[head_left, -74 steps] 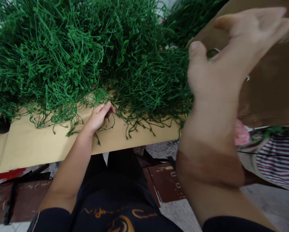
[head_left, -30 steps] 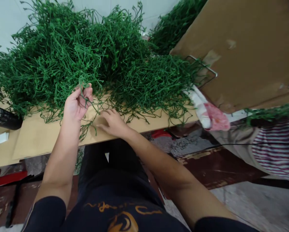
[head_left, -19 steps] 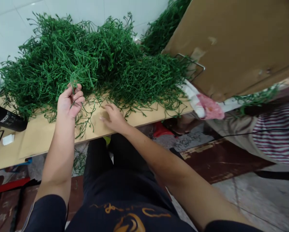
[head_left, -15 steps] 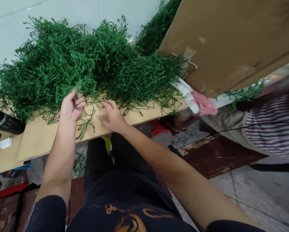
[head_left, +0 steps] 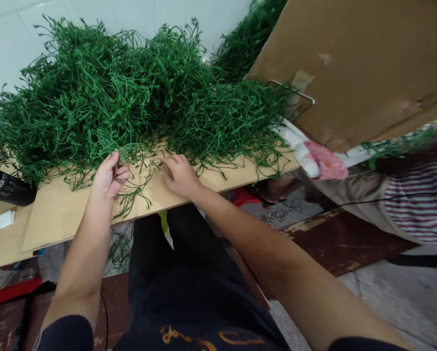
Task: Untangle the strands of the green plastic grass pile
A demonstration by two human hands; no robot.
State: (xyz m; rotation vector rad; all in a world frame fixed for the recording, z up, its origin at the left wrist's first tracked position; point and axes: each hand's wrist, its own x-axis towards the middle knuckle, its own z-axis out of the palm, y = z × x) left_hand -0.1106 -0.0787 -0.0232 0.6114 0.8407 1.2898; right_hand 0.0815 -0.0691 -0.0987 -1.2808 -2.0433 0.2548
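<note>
A large tangled heap of thin green branching stems [head_left: 94,97], plastic-looking, covers the back of the wooden board [head_left: 72,209]. My left hand [head_left: 110,178] is at the heap's front edge, palm turned up and fingers curled. Its thumb and forefinger pinch green stems, though the fingers partly hide the grip. To its right, my right hand [head_left: 181,176] hovers low over or rests on the board, palm down, thumb and fingers apart, with nothing visible in it. A few loose stems [head_left: 132,197] lie between the hands, near the board's front edge.
A black cylindrical container [head_left: 6,185] lies at the left, near a small white paper piece [head_left: 5,220]. A large cardboard sheet [head_left: 350,73] and a pink-and-white cloth [head_left: 324,161] are at the right. Beyond sits another person in a striped top [head_left: 423,200].
My left hand has lowered slightly, its tuft of stems now against the heap. My right hand's fingers have shifted slightly on the board. The view has shifted a little.
</note>
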